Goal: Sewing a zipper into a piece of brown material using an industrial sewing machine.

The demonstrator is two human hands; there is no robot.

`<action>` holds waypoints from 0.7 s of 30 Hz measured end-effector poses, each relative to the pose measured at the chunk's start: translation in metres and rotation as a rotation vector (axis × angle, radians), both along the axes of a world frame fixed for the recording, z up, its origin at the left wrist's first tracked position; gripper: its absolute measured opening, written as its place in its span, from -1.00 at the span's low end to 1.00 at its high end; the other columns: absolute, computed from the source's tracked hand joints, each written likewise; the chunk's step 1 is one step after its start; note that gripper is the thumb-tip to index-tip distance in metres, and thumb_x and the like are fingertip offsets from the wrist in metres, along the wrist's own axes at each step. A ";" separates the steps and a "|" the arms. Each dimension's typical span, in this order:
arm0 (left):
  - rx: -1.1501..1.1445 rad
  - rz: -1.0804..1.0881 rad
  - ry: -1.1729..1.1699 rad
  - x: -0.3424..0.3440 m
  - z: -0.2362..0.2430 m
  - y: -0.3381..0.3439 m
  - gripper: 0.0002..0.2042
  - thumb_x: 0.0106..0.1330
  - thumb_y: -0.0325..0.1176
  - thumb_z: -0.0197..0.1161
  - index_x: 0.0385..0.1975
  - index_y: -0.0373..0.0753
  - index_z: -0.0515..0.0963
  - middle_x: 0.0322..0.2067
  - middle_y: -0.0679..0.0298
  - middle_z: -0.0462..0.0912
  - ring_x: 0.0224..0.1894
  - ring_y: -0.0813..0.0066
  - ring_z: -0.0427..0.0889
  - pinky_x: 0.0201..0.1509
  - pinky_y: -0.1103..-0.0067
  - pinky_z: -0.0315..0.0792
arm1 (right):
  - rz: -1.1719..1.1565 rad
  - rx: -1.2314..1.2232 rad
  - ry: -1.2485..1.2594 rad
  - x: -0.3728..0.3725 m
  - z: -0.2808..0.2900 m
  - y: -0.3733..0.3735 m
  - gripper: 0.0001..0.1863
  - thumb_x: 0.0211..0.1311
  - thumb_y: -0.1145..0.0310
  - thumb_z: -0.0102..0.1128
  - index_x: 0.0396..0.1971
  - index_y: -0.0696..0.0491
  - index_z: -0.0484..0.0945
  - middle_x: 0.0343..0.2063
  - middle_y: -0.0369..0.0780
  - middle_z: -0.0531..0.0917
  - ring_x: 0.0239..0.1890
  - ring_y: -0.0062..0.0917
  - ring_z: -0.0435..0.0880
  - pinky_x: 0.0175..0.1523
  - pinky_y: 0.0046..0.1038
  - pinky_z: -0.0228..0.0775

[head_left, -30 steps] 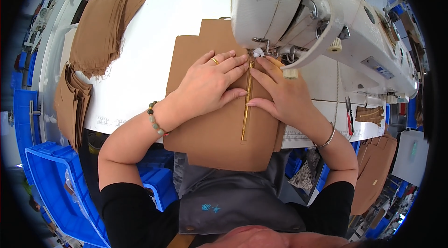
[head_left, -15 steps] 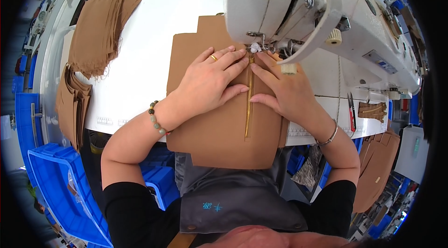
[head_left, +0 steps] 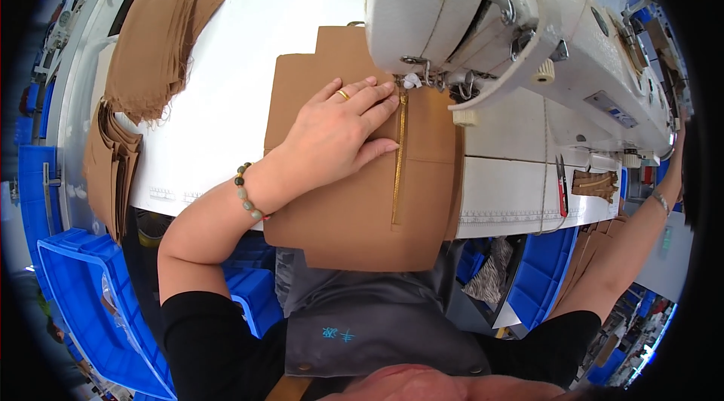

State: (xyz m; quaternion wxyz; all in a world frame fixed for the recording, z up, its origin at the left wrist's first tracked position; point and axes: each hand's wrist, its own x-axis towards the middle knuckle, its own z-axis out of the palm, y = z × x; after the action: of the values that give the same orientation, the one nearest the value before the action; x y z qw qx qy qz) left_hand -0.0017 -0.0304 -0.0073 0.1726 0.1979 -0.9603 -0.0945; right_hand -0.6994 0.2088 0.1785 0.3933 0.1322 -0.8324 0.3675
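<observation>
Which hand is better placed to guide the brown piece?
Left hand, probably: it rests on the brown piece beside the zipper. The right arm reaches toward the right end of the sewing machine.

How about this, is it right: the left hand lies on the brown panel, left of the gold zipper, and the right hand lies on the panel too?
Not quite: the right hand is off the brown panel, at the far right by the sewing machine, as the head view shows. The left hand does lie on the panel, left of the gold zipper.
</observation>
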 end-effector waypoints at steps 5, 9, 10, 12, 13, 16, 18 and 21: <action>-0.003 0.049 -0.052 0.005 0.005 0.003 -0.44 0.37 0.00 0.30 0.23 -0.26 0.56 0.25 0.18 0.57 0.34 0.15 0.51 0.41 0.12 0.40 | 0.490 -0.149 -0.230 -0.002 -0.064 -0.023 -0.68 0.46 0.25 0.29 -0.12 0.25 0.67 -0.19 -0.11 0.72 -0.21 -0.39 0.69 -0.06 -0.37 0.52; -0.005 0.032 -0.017 0.007 0.001 0.001 -0.44 0.37 0.01 0.30 0.23 -0.26 0.56 0.25 0.18 0.57 0.35 0.15 0.50 0.41 0.12 0.39 | 0.741 -0.210 -0.301 -0.073 -0.055 0.008 -0.59 0.41 0.24 0.35 0.05 0.27 0.70 -0.04 -0.10 0.77 -0.08 -0.40 0.76 0.07 -0.38 0.59; -0.010 0.046 -0.045 0.007 0.005 0.002 -0.44 0.37 0.01 0.30 0.23 -0.26 0.56 0.25 0.18 0.57 0.35 0.15 0.50 0.41 0.12 0.39 | 0.703 -0.321 -0.392 -0.057 -0.076 -0.005 -0.52 0.39 0.21 0.37 0.10 0.29 0.66 0.03 -0.09 0.73 -0.02 -0.39 0.74 0.09 -0.40 0.58; -0.005 0.038 -0.046 0.006 0.005 0.002 -0.45 0.37 0.01 0.30 0.22 -0.26 0.56 0.25 0.19 0.57 0.35 0.16 0.50 0.42 0.12 0.39 | 0.649 -0.420 -0.463 -0.043 -0.081 -0.005 -0.45 0.38 0.18 0.39 0.16 0.31 0.62 0.09 -0.08 0.70 0.03 -0.38 0.72 0.11 -0.42 0.56; -0.005 0.035 -0.042 0.005 0.005 0.002 -0.45 0.37 0.01 0.30 0.22 -0.26 0.56 0.25 0.19 0.57 0.35 0.16 0.50 0.42 0.12 0.39 | 0.655 -0.422 -0.441 -0.042 -0.079 -0.001 -0.45 0.37 0.18 0.40 0.16 0.30 0.62 0.07 -0.08 0.71 0.04 -0.39 0.72 0.12 -0.40 0.56; -0.005 0.030 -0.034 0.005 0.004 0.002 -0.44 0.37 0.01 0.30 0.23 -0.25 0.56 0.25 0.19 0.56 0.36 0.16 0.49 0.43 0.12 0.38 | 0.688 -0.494 -0.496 -0.040 -0.075 0.005 -0.47 0.37 0.17 0.40 0.15 0.29 0.62 0.05 -0.09 0.72 0.05 -0.38 0.71 0.13 -0.35 0.57; 0.013 0.033 -0.029 0.007 0.004 0.001 -0.43 0.37 0.02 0.30 0.24 -0.25 0.56 0.25 0.20 0.57 0.36 0.17 0.49 0.43 0.12 0.38 | 0.712 -0.564 -0.575 -0.038 -0.078 0.010 -0.49 0.38 0.18 0.39 0.13 0.27 0.63 0.05 -0.09 0.71 0.06 -0.37 0.71 0.13 -0.32 0.58; 0.016 0.028 -0.046 0.006 0.004 -0.001 -0.43 0.37 0.02 0.30 0.24 -0.24 0.55 0.26 0.20 0.56 0.37 0.16 0.48 0.44 0.12 0.37 | 0.777 -0.776 -0.634 -0.022 -0.099 0.008 -0.53 0.41 0.19 0.36 0.11 0.25 0.62 0.05 -0.10 0.70 0.04 -0.33 0.72 0.12 -0.25 0.59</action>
State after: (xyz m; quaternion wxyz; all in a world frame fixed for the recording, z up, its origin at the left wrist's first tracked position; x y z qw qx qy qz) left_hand 0.0047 -0.0310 -0.0036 0.1503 0.2150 -0.9603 -0.0952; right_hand -0.7214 0.2168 0.0799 -0.0152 0.1573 -0.6060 0.7796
